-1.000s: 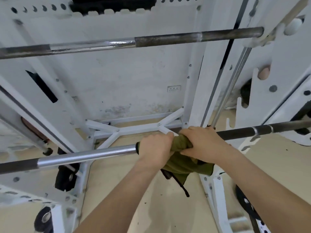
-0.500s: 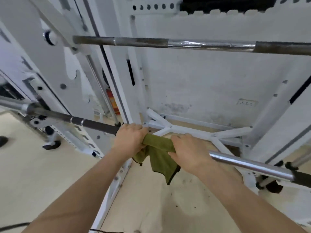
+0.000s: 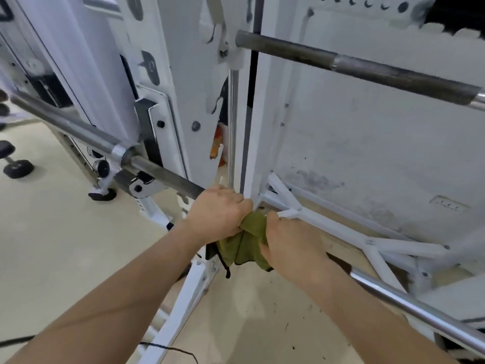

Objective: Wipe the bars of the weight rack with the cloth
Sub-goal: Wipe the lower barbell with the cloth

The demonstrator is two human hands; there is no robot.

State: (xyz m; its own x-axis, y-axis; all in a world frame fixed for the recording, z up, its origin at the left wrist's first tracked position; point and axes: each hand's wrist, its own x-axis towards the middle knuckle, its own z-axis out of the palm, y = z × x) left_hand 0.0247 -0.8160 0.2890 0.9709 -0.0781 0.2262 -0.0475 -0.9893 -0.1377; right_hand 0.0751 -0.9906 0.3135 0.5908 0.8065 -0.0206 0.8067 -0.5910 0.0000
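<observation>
Fingers (image 3: 236, 202) of the left hand (image 3: 217, 215) are curled over the lower bar (image 3: 162, 174), clamped on the left end of the cloth (image 3: 246, 245). The right hand (image 3: 291, 245) sits just beside it, its fingers likewise curled round the bar and pinning the cloth's right end. The cloth is olive green, bunched over the bar between the two hands, with loose folds hanging below the bar. The hands are close together, a narrow strip of cloth showing between them. The lower bar runs diagonally from upper left to lower right: dull dark metal left of the hands, bright chrome right of them. It meets the white weight rack (image 3: 183, 74) at the upright just above the left hand. The upper bar (image 3: 367, 69), dark and rough-looking, runs from the same upright toward the right edge. Behind stands a stained white wall (image 3: 367, 153) with a socket (image 3: 448, 204) low on it. A white cross brace (image 3: 328, 222) lies at the rack's base. The floor (image 3: 52, 245) is beige, with a dumbbell (image 3: 15, 166) at far left and a dark cable (image 3: 170, 348) near the bottom edge.
</observation>
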